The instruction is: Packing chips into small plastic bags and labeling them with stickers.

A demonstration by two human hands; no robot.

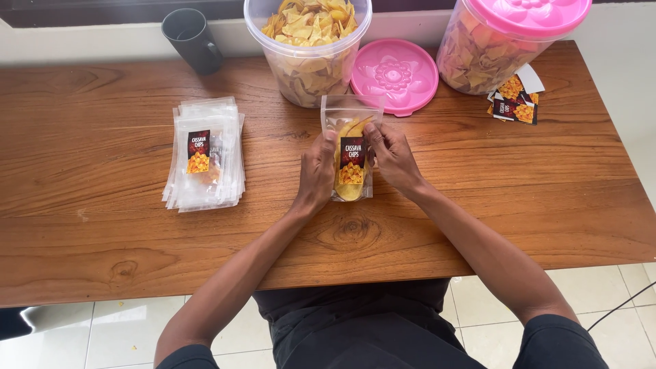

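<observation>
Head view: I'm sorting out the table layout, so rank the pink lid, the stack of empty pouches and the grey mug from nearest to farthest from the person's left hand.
1. Pink lid: lying flat, up and to the right of the left hand.
2. Stack of empty pouches: out to the left on the wooden table.
3. Grey mug: far back left corner by the wall.

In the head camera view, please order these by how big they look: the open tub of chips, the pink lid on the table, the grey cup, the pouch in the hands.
Largest to smallest, as they look:
1. Open tub of chips
2. Pink lid and pouch: about alike, no ranking; both the left hand and right hand hide part of the pouch.
3. Grey cup
</observation>
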